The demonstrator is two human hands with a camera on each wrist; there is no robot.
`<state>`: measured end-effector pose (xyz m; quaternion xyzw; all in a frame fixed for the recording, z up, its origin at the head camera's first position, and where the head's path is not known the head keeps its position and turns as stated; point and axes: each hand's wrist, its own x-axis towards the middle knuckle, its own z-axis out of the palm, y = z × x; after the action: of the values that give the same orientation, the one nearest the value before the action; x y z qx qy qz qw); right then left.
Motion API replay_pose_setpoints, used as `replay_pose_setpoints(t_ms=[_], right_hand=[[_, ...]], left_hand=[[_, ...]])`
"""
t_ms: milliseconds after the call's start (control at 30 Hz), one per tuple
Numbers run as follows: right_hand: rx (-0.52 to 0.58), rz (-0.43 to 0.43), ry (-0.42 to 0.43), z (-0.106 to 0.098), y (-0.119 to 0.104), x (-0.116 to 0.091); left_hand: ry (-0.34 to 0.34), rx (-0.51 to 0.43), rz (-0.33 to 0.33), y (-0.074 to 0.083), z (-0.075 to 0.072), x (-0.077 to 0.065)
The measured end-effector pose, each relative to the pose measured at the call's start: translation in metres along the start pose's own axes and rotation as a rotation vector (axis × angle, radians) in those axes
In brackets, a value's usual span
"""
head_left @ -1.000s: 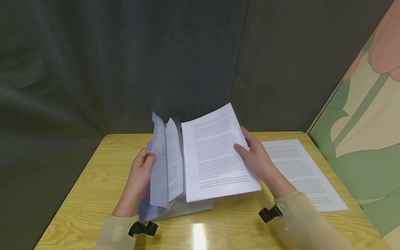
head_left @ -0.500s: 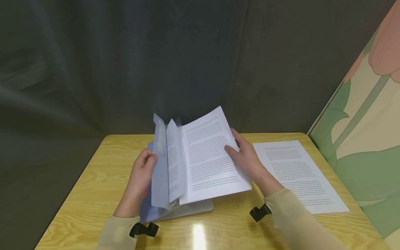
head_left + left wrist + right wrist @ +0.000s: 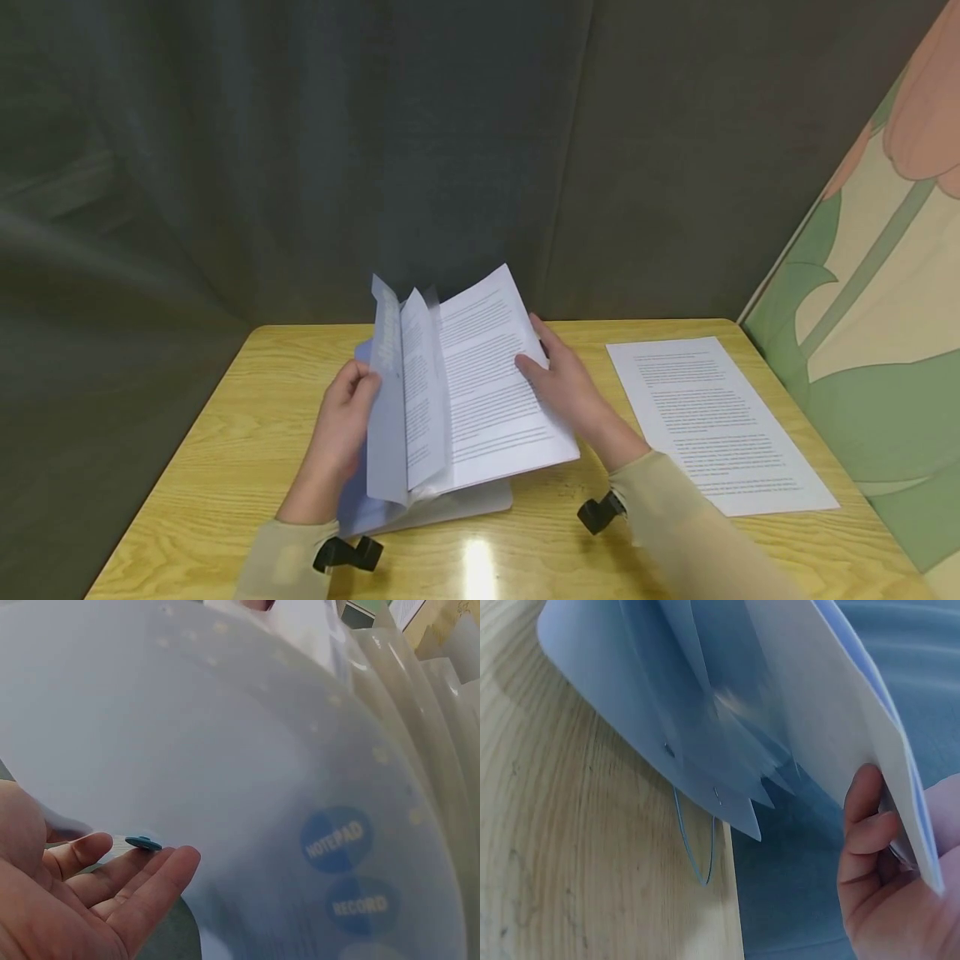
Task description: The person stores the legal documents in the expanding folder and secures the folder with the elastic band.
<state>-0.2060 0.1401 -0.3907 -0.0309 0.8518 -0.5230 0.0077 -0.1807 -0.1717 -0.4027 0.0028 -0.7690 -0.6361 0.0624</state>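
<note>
A translucent blue expanding file folder (image 3: pixel 386 433) stands partly spread near the middle of the table. My left hand (image 3: pixel 341 421) pinches its raised front flap by the left edge. A blue round button (image 3: pixel 142 842) on the flap shows beside the left fingers. Behind the flap, a printed sheet (image 3: pixel 422 408) sits in a clear pocket. My right hand (image 3: pixel 562 383) grips a stack of printed paper (image 3: pixel 495 392) by its right edge, thumb on top and fingers behind. The stack tilts, its left edge hidden behind the pocket sheet. Clear dividers (image 3: pixel 397 682) fan out inside the folder.
A single printed sheet (image 3: pixel 720 425) lies flat on the right of the wooden table (image 3: pixel 225 433). A thin elastic loop (image 3: pixel 703 881) hangs from the folder's edge. A dark curtain (image 3: pixel 450 150) rises behind the table, and a flower-patterned panel (image 3: pixel 885 333) borders the right.
My right hand has moved left with the paper stack, whose left edge has slid behind the pocket sheet. The loose sheet is now uncovered. My left hand has shifted only slightly.
</note>
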Motion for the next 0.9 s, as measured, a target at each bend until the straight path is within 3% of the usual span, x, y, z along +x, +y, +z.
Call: replay_pose_setpoints(t_ms=[600,900], right_hand=[[0.071,0.015,0.016,0.04,-0.002,0.002],[0.093,0.039,0.051,0.065,-0.003,-0.003]], left_hand=[[-0.005,0.026,-0.005,-0.001,0.005,-0.001],[-0.021,0.047,-0.029,-0.003,0.005,-0.008]])
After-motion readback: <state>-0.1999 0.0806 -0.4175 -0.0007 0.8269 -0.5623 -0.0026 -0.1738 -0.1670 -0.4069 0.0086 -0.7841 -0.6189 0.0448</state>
